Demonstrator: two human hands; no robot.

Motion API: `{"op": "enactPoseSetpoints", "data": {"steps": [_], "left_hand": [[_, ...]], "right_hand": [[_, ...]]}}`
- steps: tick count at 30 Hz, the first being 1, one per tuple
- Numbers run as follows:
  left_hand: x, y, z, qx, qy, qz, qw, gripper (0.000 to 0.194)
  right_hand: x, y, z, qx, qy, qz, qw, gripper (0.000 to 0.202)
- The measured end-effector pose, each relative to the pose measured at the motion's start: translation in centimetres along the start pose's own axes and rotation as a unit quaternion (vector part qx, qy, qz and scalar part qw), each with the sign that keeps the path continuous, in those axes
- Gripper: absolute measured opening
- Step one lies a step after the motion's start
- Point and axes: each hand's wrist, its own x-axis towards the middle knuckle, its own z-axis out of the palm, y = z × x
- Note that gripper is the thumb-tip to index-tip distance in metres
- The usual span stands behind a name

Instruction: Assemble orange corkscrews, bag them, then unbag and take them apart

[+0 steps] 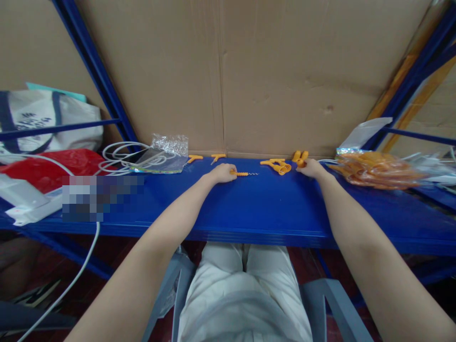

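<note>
My left hand (224, 173) is closed round the handle end of an orange corkscrew (242, 174), its metal spiral pointing right above the blue tabletop. To the right, my right hand (312, 168) has its fingers closed on an orange plastic piece (301, 163). Other small orange parts (300, 155) sit just behind those fingertips. Between my hands lies a group of orange plastic pieces (276, 165), some with ring-shaped ends. Two T-handled orange corkscrews (195, 157) (218, 156) rest near the cardboard, behind my left hand.
A clear plastic bag (166, 159) and coiled white cable (124, 154) lie at left, near a red bag (71, 164) and a white device (32, 199). On the right is a plastic bag of orange parts (377, 168). Cardboard (256, 76) backs the blue table (263, 209).
</note>
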Motion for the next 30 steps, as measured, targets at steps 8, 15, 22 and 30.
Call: {"op": "enactPoseSetpoints", "data": {"steps": [8, 15, 22, 30], "left_hand": [[-0.3, 0.3, -0.2, -0.013, 0.001, -0.008, 1.0, 0.035], [-0.5, 0.6, -0.4, -0.029, -0.01, -0.02, 0.999, 0.035], [-0.5, 0.4, -0.2, -0.048, 0.019, -0.019, 0.998, 0.032], [-0.3, 0.1, 0.4, -0.045, 0.075, -0.014, 0.996, 0.039]], "right_hand": [[-1.1, -3.6, -1.1, 0.091, -0.061, 0.008, 0.994, 0.018], [-1.1, -4.2, -0.4, 0.125, -0.066, 0.001, 0.99, 0.015], [-0.8, -4.3, -0.3, 0.062, -0.042, -0.042, 0.996, 0.018], [-0.6, -6.4, -0.6, 0.032, 0.025, -0.131, 0.991, 0.032]]}}
